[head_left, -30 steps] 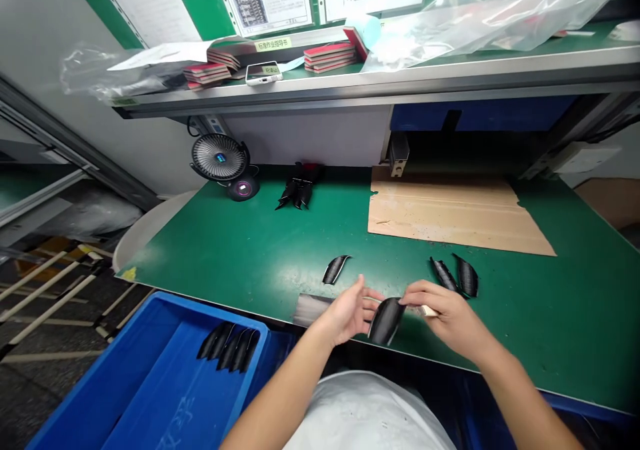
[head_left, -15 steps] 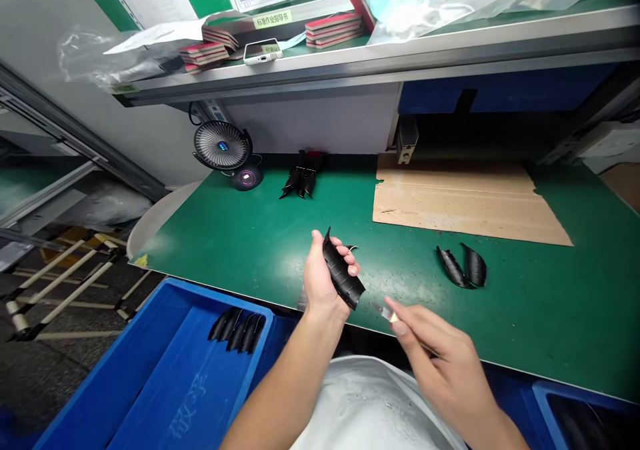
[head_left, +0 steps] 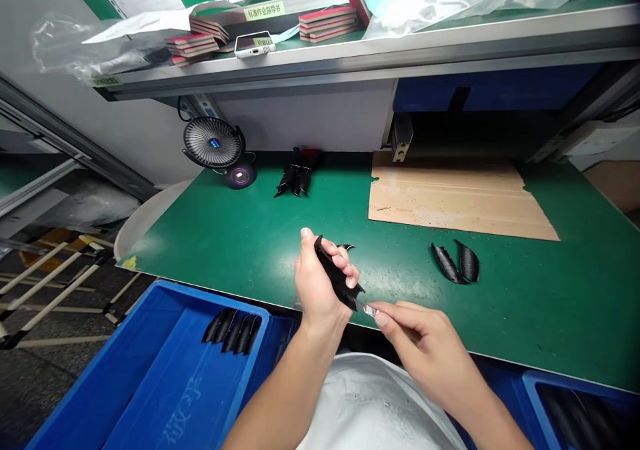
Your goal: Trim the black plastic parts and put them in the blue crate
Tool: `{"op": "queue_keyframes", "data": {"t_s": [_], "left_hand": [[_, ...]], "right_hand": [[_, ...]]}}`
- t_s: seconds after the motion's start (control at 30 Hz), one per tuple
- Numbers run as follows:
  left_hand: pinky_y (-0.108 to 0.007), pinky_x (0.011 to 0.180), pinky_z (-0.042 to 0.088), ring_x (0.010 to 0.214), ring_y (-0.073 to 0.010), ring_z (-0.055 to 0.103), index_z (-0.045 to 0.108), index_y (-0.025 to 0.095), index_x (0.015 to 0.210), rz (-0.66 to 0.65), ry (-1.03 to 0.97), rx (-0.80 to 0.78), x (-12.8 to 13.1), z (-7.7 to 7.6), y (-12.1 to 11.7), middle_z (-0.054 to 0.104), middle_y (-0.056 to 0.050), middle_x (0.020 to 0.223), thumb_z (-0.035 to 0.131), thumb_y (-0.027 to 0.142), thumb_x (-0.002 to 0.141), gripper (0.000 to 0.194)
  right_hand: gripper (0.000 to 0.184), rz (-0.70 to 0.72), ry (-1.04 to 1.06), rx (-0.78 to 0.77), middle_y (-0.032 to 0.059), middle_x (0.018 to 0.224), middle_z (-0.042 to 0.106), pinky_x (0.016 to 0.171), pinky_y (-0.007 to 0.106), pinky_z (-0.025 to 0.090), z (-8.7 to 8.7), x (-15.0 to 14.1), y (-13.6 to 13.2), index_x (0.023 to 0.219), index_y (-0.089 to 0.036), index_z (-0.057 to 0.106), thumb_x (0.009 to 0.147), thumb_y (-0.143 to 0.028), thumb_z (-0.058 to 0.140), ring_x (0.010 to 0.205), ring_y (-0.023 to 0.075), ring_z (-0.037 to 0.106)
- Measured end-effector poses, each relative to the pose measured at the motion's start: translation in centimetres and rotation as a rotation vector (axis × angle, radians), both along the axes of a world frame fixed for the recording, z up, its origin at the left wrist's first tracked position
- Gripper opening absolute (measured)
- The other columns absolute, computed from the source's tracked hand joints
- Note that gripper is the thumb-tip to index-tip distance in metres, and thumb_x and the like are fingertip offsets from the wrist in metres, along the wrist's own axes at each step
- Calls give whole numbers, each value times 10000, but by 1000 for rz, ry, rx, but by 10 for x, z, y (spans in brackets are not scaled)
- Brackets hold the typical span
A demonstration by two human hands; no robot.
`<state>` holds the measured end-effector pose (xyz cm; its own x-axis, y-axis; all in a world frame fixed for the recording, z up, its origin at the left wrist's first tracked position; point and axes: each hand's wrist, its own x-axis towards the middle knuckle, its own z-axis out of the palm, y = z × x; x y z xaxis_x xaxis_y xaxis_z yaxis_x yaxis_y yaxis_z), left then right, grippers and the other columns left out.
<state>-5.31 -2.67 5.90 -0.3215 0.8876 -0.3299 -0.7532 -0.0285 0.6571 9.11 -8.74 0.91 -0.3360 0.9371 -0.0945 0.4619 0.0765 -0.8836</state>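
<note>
My left hand [head_left: 320,283] grips a curved, ribbed black plastic part [head_left: 334,274] upright between thumb and fingers. My right hand [head_left: 425,347] pinches a small craft knife [head_left: 369,311], and its silver tip meets the lower end of the black part. Another black piece [head_left: 346,246] on the green mat shows only as a tip behind my left fingers. Two similar pieces [head_left: 456,264] lie side by side to the right of my hands, apart from them.
A bundle of black parts [head_left: 296,180] stands near a desk fan [head_left: 213,143]. A cardboard sheet [head_left: 450,197] covers the mat's back right. Blue crates sit below the front edge, the left one [head_left: 165,363] holding black parts [head_left: 231,333]. A shelf [head_left: 350,57] overhangs the bench.
My left hand has lifted the black part and turned it upright. My right hand has brought the knife tip from below the part up to its lower end.
</note>
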Motion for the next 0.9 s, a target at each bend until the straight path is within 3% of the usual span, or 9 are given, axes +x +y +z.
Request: {"op": "queue_keyframes", "data": {"t_s": [0.43,0.9], "left_hand": [[-166,304,283,354,-70,380,450,172,581,24,49,-27,2,-5,-8,400,50,446,545,435,828,373],[-166,320,307,372,-68,383,457,173,614,70,50,-67,4,-13,-4,419,51,478,579,417,807,334]], "right_hand": [[247,-46,-157,95,-45,609,495,519,252,303,-3,-3,2,930,-347,672,943,-405,432,532,122,462],[240,-152,-302,290,-31,661,561,502,247,285,-11,-9,-9,1031,-321,652,953,-352,428,504,117,478]]}}
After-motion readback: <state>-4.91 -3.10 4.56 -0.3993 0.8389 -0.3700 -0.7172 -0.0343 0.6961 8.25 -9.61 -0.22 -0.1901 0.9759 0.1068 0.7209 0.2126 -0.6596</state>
